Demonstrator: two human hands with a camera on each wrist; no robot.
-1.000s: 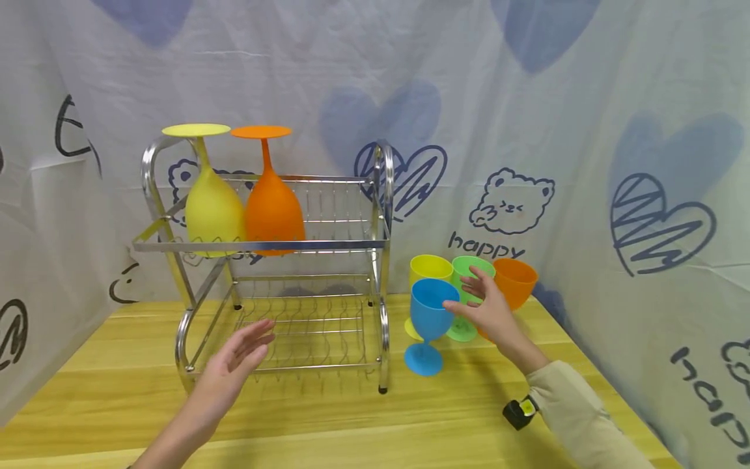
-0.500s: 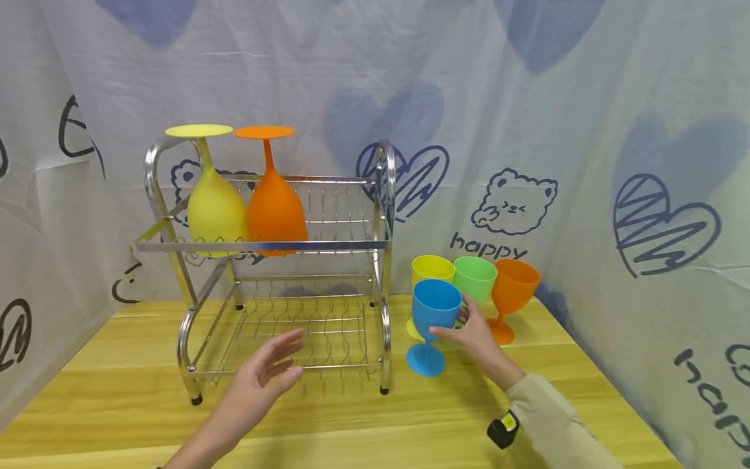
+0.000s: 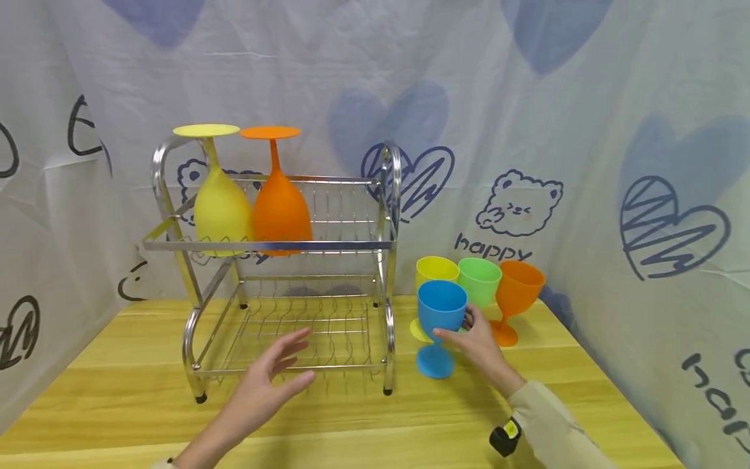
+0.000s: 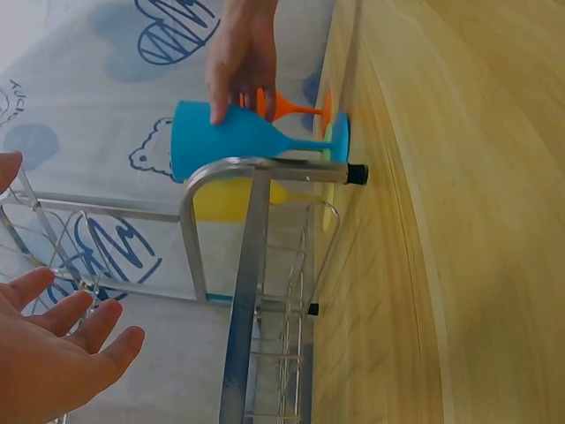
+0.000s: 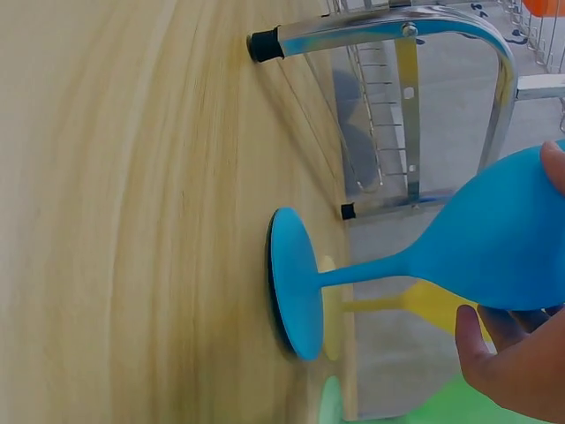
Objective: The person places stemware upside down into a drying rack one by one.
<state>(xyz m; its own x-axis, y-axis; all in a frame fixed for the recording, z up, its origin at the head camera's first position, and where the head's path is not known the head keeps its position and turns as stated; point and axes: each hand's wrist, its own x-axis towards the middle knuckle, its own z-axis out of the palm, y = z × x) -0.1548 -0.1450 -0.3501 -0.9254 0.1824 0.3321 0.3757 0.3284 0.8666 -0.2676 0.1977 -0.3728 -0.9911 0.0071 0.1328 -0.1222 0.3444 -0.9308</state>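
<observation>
My right hand (image 3: 483, 345) holds a blue goblet (image 3: 442, 306) by its bowl, thumb on the near side and fingers round the right. The goblet is upright; a dark line shows under its foot in the right wrist view, and whether the foot touches the table I cannot tell. My left hand (image 3: 266, 384) hovers before the rack's lower tier, fingers apart, holding nothing. Behind the blue goblet stand a yellow goblet (image 3: 430, 267), a green goblet (image 3: 479, 280) and an orange goblet (image 3: 518, 290), all upright and partly hidden except the orange one.
A two-tier metal dish rack (image 3: 269, 246) stands left of the goblets. On its upper tier, a yellow goblet (image 3: 222, 208) and an orange goblet (image 3: 282, 212) sit upside down. A printed curtain (image 3: 328, 58) hangs behind the wooden table (image 3: 351, 430).
My right hand has come down and left from beside the blue goblet and taken hold of its bowl. My left hand has moved right and slightly down, still holding nothing.
</observation>
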